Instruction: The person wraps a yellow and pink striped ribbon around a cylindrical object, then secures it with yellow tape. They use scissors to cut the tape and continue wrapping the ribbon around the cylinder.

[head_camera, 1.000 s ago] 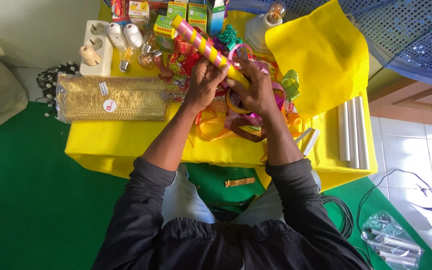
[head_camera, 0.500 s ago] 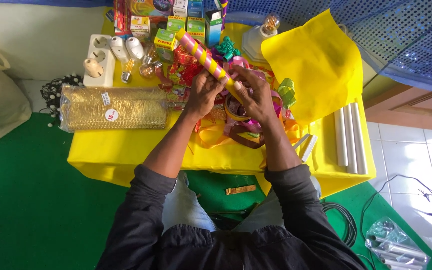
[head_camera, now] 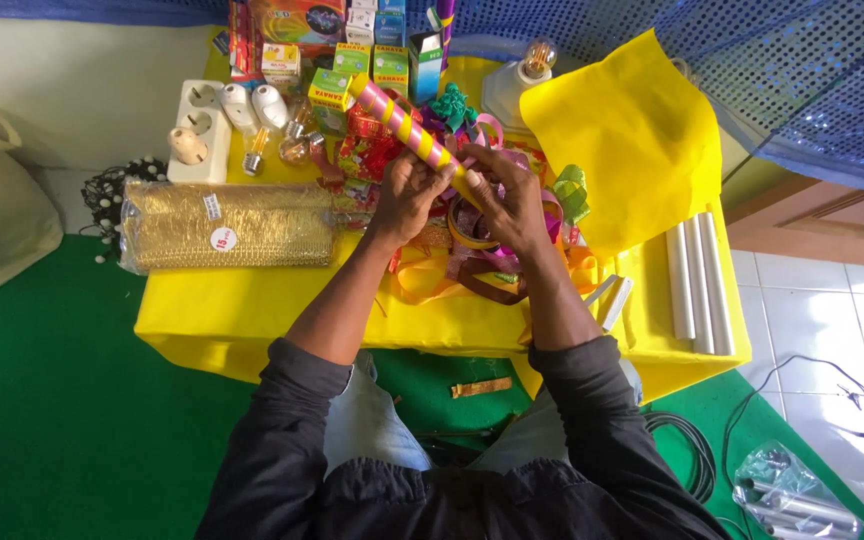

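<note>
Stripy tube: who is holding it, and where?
Both hands hold the tube at its near end: the left hand beside the right hand.

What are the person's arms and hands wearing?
Both arms wear dark grey, almost black sleeves, pushed up so the forearms are bare. The left hand and right hand have no gloves. No watch or rings show.

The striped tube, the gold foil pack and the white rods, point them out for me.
striped tube (head_camera: 404, 122): head view, on its pink and yellow upper stretch above the hands.
gold foil pack (head_camera: 242, 226): head view, middle of its top face.
white rods (head_camera: 697, 277): head view, middle rod's midpoint.
</note>
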